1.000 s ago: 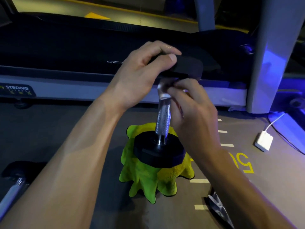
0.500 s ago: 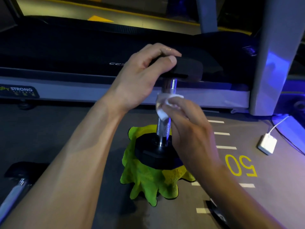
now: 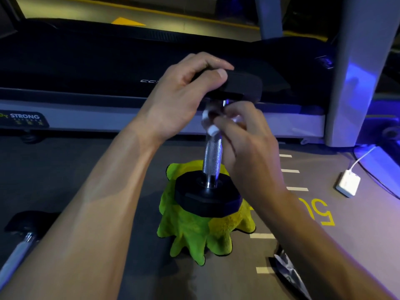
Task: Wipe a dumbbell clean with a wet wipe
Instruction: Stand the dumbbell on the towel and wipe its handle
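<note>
Dumbbell [image 3: 213, 148] stands on end at frame centre, lower head on a green cloth [image 3: 194, 232]; left hand [image 3: 181, 98] curls fingers and thumb over the top head, steadying it. Right hand [image 3: 244, 144] pinches a crumpled wet wipe [image 3: 211, 126] round the upper handle. Likely heavy, rigid and top-heavy upright; knurled steel should grip well, the wipe soft and limp.

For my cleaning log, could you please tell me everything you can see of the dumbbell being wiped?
The dumbbell stands upright on one black, faceted head, which rests on a crumpled yellow-green cloth on the floor. Its handle is shiny knurled metal. The left hand grips the upper black head from above, steadying it. The right hand pinches a white wet wipe round the top of the handle, just under that head.
</note>
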The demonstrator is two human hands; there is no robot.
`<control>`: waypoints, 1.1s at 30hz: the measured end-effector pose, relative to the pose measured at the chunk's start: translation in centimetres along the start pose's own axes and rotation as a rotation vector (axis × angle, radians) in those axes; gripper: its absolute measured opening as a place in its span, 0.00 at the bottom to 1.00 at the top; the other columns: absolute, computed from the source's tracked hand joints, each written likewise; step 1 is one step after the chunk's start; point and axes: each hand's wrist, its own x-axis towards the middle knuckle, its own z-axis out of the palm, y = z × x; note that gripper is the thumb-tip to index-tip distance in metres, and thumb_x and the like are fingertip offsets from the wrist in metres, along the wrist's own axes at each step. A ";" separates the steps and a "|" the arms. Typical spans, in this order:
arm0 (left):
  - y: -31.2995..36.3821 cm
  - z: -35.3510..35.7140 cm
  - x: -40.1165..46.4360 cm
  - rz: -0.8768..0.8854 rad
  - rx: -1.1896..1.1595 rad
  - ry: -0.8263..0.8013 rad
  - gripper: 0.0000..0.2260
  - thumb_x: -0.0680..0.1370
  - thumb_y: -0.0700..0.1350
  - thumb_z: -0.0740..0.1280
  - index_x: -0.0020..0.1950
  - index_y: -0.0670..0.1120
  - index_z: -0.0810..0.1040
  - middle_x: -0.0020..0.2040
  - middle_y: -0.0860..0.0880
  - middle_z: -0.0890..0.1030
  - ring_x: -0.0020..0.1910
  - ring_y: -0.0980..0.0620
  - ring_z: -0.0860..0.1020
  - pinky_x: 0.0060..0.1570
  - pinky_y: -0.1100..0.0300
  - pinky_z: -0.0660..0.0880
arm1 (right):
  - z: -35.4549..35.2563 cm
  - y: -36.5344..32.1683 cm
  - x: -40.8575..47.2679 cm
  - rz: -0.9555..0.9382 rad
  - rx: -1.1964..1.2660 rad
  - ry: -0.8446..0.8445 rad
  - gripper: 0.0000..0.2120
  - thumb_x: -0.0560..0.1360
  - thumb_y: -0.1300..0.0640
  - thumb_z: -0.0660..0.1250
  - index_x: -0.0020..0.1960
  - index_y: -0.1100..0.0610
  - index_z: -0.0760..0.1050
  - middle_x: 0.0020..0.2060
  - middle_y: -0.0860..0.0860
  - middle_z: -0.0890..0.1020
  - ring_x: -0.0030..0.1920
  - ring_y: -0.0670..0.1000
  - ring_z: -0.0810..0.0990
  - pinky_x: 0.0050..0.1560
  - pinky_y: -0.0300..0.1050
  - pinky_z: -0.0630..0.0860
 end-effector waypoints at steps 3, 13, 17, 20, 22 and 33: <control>-0.1 -0.3 0.0 0.005 0.007 0.005 0.11 0.80 0.48 0.65 0.58 0.50 0.84 0.61 0.43 0.82 0.60 0.53 0.80 0.64 0.62 0.72 | 0.2 0.6 -2.8 -0.019 0.019 -0.104 0.15 0.77 0.69 0.69 0.61 0.59 0.83 0.50 0.54 0.79 0.51 0.56 0.77 0.47 0.42 0.71; 0.2 0.0 -0.3 0.017 0.026 -0.013 0.09 0.81 0.49 0.66 0.57 0.51 0.83 0.61 0.41 0.81 0.61 0.50 0.80 0.64 0.60 0.73 | -3.3 -2.3 -2.9 -0.024 -0.005 -0.732 0.18 0.77 0.65 0.61 0.59 0.44 0.76 0.47 0.43 0.71 0.51 0.51 0.77 0.42 0.47 0.72; 0.2 0.0 -0.2 0.021 0.019 -0.002 0.09 0.81 0.48 0.66 0.57 0.52 0.83 0.62 0.42 0.81 0.61 0.50 0.80 0.63 0.61 0.74 | -3.3 -6.3 -1.0 0.025 -0.131 -0.776 0.13 0.82 0.63 0.55 0.60 0.51 0.73 0.55 0.49 0.69 0.61 0.53 0.72 0.45 0.45 0.63; 0.0 0.0 -0.2 0.026 0.011 0.008 0.09 0.80 0.47 0.66 0.56 0.51 0.83 0.61 0.41 0.81 0.60 0.49 0.80 0.64 0.58 0.74 | -2.7 -6.8 -0.6 0.062 -0.109 -0.787 0.10 0.83 0.63 0.54 0.57 0.52 0.72 0.56 0.51 0.70 0.62 0.54 0.70 0.40 0.44 0.62; 0.0 0.2 -0.3 0.042 0.014 0.018 0.08 0.80 0.49 0.66 0.56 0.53 0.83 0.60 0.42 0.82 0.59 0.49 0.81 0.63 0.56 0.75 | -2.9 -6.0 -1.3 0.062 -0.084 -0.789 0.10 0.82 0.62 0.55 0.53 0.50 0.72 0.51 0.47 0.67 0.57 0.52 0.71 0.43 0.44 0.66; -0.1 0.4 -0.6 0.068 0.004 0.062 0.08 0.78 0.52 0.66 0.54 0.55 0.84 0.59 0.43 0.82 0.58 0.48 0.80 0.61 0.53 0.75 | -4.1 -3.7 -3.3 0.085 -0.082 -0.746 0.14 0.73 0.57 0.54 0.42 0.45 0.77 0.40 0.42 0.72 0.41 0.50 0.77 0.37 0.40 0.67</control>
